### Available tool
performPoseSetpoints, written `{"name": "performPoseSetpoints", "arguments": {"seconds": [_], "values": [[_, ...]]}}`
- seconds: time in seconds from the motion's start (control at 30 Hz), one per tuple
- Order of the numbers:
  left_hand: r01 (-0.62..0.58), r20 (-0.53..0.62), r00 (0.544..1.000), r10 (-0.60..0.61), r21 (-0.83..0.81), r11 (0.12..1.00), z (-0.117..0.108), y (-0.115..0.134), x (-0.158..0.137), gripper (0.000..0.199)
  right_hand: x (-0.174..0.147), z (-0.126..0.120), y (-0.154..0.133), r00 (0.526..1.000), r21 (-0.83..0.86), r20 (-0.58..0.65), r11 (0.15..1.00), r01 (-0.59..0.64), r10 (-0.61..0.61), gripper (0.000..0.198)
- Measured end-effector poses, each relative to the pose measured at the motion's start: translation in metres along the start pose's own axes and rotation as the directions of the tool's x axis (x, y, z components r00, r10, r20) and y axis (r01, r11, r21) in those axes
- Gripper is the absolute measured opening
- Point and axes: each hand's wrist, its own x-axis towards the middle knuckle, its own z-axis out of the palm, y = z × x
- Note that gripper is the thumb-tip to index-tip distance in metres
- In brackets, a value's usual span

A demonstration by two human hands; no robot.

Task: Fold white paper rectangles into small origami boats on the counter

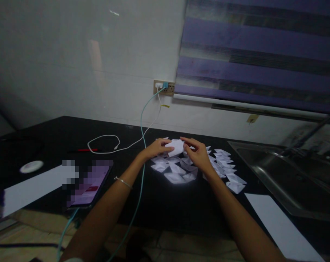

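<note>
Between my two hands is a small folded white paper (175, 148), held above the dark countertop. My left hand (157, 148) grips its left side, thumb in front and fingers behind. My right hand (197, 152) pinches its right edge, the index finger reaching along the top. Below and around the hands lie several folded white paper pieces (176, 177), partly hidden by the hands. More of these folded pieces (235, 178) overlap in rows to the right, beside my right forearm.
A metal sink (279, 182) borders the right side. One white paper strip (279, 225) lies front right, another (34, 187) at left near a phone (92, 185). A white cable (127, 147) and a teal cable (141, 189) run to the wall outlet (164, 87).
</note>
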Motion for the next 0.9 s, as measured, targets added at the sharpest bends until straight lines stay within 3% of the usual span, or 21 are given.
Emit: {"name": "performPoseSetpoints", "arguments": {"seconds": [0.2, 0.37, 0.6, 0.7, 0.8, 0.9], "values": [[0.027, 0.201, 0.98, -0.004, -0.115, 0.993, 0.016, -0.002, -0.002, 0.036, -0.001, 0.002, 0.0, 0.983, -0.154, 0.001, 0.972, 0.18, -0.182, 0.026], [0.012, 0.25, 0.968, 0.033, -0.174, 0.985, 0.026, -0.003, -0.001, 0.042, -0.002, 0.006, -0.001, 0.968, -0.235, -0.015, 0.942, 0.239, -0.249, 0.02], [-0.077, 0.169, 0.982, 0.087, -0.067, 0.995, 0.031, -0.009, 0.007, 0.032, -0.004, 0.007, -0.001, 0.942, -0.335, -0.019, 0.89, 0.309, -0.335, 0.02], [-0.199, 0.107, 0.974, 0.197, 0.002, 0.98, 0.032, -0.011, 0.011, 0.027, -0.007, 0.009, -0.002, 0.942, -0.358, -0.034, 0.884, 0.301, -0.334, 0.02], [-0.329, -0.021, 0.943, 0.332, 0.1, 0.939, 0.033, -0.012, 0.013, 0.02, -0.012, 0.014, -0.006, 0.936, -0.418, -0.118, 0.872, 0.255, -0.331, 0.02], [-0.325, -0.108, 0.93, 0.353, 0.212, 0.922, 0.037, -0.011, 0.014, 0.022, -0.016, 0.019, -0.013, 0.925, -0.427, -0.256, 0.891, 0.152, -0.281, 0.022]]}}
